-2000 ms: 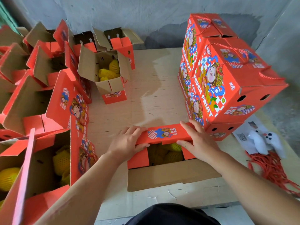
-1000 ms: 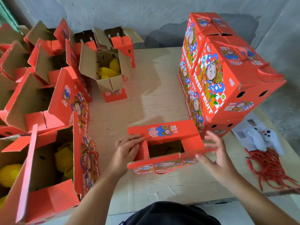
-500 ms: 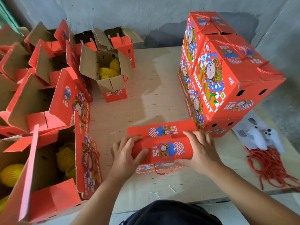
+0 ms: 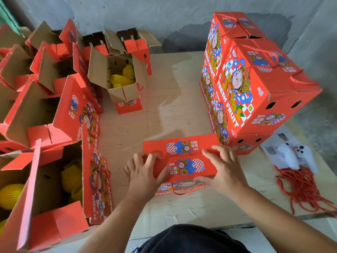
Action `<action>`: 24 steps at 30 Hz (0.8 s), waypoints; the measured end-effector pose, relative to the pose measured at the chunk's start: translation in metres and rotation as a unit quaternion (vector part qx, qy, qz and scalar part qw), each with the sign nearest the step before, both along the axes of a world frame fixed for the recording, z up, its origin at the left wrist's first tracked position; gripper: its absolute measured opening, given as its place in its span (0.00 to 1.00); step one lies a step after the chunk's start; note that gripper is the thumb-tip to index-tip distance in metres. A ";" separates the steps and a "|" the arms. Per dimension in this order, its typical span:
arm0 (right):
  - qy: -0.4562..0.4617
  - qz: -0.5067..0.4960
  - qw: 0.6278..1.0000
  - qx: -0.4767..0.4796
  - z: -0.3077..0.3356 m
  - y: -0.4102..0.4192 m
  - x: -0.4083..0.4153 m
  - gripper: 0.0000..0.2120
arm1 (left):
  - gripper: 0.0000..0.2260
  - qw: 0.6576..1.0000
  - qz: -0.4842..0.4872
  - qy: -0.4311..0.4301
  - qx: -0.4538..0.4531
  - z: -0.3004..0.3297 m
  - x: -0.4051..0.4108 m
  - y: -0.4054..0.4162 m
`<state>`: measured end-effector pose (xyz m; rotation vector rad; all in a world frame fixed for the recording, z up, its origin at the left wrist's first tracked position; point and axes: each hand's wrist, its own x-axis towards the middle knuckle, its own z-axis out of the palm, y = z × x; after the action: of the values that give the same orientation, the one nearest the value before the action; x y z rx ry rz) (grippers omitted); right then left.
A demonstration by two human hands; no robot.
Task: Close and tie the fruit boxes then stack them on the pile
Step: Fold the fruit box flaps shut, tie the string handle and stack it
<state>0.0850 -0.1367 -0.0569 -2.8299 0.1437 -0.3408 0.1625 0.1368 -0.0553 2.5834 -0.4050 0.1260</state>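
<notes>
Your left hand [image 4: 144,172] and right hand [image 4: 223,170] cover both ends of the box [image 4: 184,162] on the counter [image 4: 164,106], so you cannot see how its flaps meet there, and its contents are hidden under the lid. The open boxes [image 4: 42,110] at your left are cut off by the frame edge. The small print on the stacked boxes [image 4: 255,84] is too fine to read. The red cords [image 4: 302,187] run off the right edge, partly under the white controller [image 4: 293,156].
</notes>
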 end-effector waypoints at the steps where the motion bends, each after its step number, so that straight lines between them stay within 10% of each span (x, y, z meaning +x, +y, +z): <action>1: 0.011 -0.001 1.000 -0.002 0.000 0.001 -0.001 0.49 | 0.25 1.000 -0.002 -0.001 0.007 -0.001 0.000 0.000; 19: 0.100 0.045 0.994 -0.031 0.037 0.015 -0.001 0.45 | 0.41 0.982 -0.119 -0.054 0.136 0.025 -0.007 0.002; 24: -0.025 0.014 0.996 -0.085 0.027 0.021 -0.016 0.44 | 0.37 0.978 -0.131 -0.108 0.123 0.029 -0.023 0.006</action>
<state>0.0693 -0.1153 -0.0296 -2.9854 0.0685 -0.4373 0.1393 0.1425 -0.0261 2.7351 -0.8855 0.2800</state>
